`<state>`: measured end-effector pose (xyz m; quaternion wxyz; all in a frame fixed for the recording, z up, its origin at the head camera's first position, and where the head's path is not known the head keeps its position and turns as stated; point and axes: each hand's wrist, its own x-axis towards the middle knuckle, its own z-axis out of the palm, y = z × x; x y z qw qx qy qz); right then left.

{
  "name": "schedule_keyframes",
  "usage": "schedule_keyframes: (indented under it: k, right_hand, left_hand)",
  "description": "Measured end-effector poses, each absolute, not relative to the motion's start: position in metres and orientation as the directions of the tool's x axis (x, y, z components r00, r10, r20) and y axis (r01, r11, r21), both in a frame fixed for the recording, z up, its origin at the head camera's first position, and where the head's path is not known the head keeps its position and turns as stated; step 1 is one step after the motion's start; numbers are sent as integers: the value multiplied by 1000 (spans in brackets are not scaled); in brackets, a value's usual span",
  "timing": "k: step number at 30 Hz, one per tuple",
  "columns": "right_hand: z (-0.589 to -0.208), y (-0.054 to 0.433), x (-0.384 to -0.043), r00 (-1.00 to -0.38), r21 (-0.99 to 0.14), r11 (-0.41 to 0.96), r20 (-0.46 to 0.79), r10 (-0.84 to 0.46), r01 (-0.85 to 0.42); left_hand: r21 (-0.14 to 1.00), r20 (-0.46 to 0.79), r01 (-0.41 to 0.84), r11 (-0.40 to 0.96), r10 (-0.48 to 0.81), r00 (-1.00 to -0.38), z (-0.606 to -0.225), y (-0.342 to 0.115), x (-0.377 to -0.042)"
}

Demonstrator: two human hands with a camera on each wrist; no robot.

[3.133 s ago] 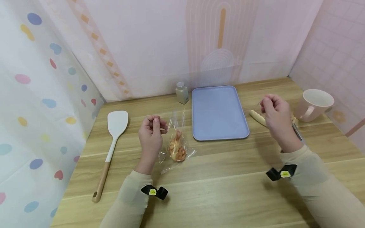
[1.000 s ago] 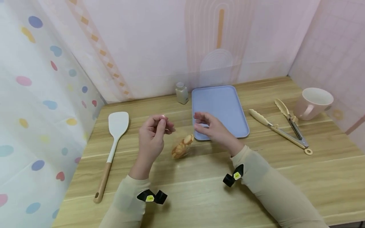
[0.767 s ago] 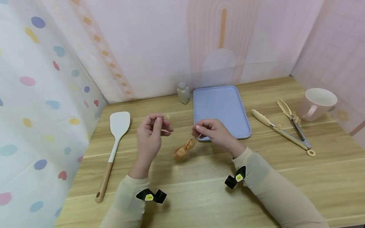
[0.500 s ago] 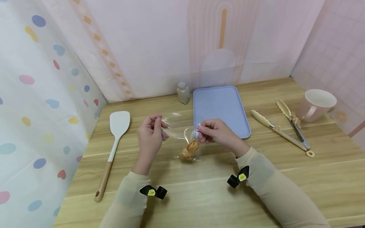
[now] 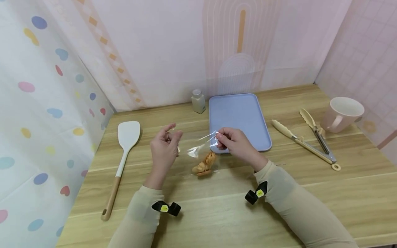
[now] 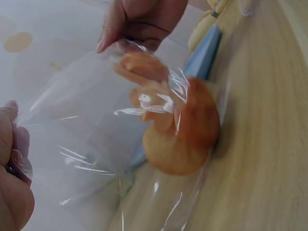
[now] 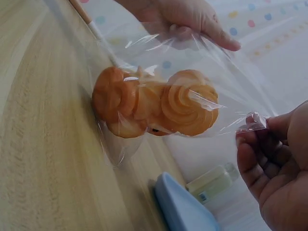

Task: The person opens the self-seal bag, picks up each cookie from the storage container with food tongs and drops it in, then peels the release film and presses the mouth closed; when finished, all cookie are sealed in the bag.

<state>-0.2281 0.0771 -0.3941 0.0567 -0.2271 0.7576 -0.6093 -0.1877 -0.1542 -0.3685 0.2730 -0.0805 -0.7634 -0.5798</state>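
Observation:
A clear plastic bag (image 5: 193,151) with several golden swirled cookies (image 5: 205,164) at its bottom hangs between my hands, in front of the blue tray. My right hand (image 5: 232,142) pinches the bag's upper right edge between thumb and fingers. On the other side, my left hand (image 5: 164,151) has its thumb and forefinger apart, with the other fingers curled at the bag's edge. Creases in the plastic run toward those fingers in the left wrist view. In the right wrist view the piped cookies (image 7: 190,103) show large through the film. Whether the bag touches the table is unclear.
The blue tray (image 5: 237,120) lies behind my right hand, with a small glass jar (image 5: 198,101) beside it. A white spatula (image 5: 124,151) with a wooden handle lies left. Tongs (image 5: 305,144) and a pink mug (image 5: 341,113) are at the right.
My right hand has come from beside the mug to the bag and now pinches its edge. The cookies have shifted right. My left thumb and forefinger have parted in the last half second.

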Motion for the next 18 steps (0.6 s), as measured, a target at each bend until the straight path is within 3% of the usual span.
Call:
schedule_keyframes:
  k: [4,8,11,14,18]
  right_hand:
    - [-383,81,-223,-863,-955,99,204,-463,-279]
    - [-366,91,-217,-832,-988,21,118,-542,-153]
    - [-362,98,-217,-795,-999,30,3,-607,-26]
    - [-371,99,-224,-754,-992,117,-117,-647,53]
    - [-389,97,-235,-755,-971,221,-216,-620,96]
  left_hand:
    - [906,415,391,165,-153,-897,-363,-160,-187]
    - [962,271,268,57,-39,-962,-360,-168,-188]
    - [992,93,101,81,95,-991,-361,-173,-191]
    - [987,-74,-44,155,189,-979,-371,-178,-199]
    - [975,-136,-95,201,197,-971,-393,-183,-210]
